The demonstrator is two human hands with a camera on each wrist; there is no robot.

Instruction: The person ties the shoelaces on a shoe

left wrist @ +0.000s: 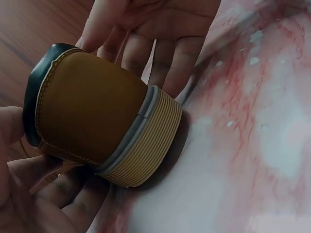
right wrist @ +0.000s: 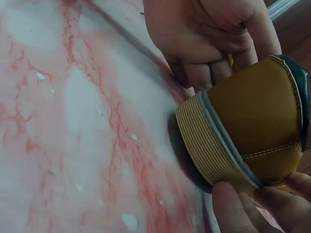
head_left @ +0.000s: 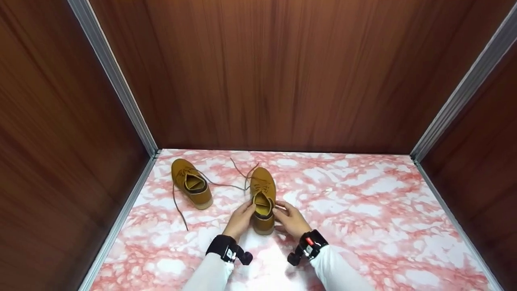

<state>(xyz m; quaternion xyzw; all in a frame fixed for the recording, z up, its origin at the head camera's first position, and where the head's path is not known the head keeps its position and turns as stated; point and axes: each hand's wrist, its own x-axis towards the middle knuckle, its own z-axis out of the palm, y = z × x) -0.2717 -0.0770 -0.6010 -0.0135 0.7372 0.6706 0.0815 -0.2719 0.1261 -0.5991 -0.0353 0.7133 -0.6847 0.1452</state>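
A mustard-brown leather lace-up shoe with a yellow lining (head_left: 263, 199) stands upright on the desk with a red-and-white marbled top (head_left: 375, 226), its toe pointing away from the person. Both hands grasp it from its two sides: the left hand (head_left: 241, 218) has its thumb at the dark padded collar (left wrist: 40, 94) and fingers along the shoe's left flank, while the right hand (head_left: 294, 221) mirrors this on the right flank, some fingers lying low by the ribbed pale-tan sole (left wrist: 146, 141). Whether the heel presses fully on the desk is hard to tell, since shadow lies beneath it. To the left of this shoe and apart from it is a matching mustard-brown shoe (head_left: 192, 185), turned slightly so its toe points away and leftward. A thin brown lace (head_left: 224, 185) reaches from that one to beside the gripped shoe's toe, where loose lace ends cross. The gripped shoe should be fairly light and far from fragile, its heel and sole probably stiff, its collar softer and apt to give. The matte leather looks unlikely to slip; the firm heel sides, just below the collar, seem the best hold, clear of the trailing laces.
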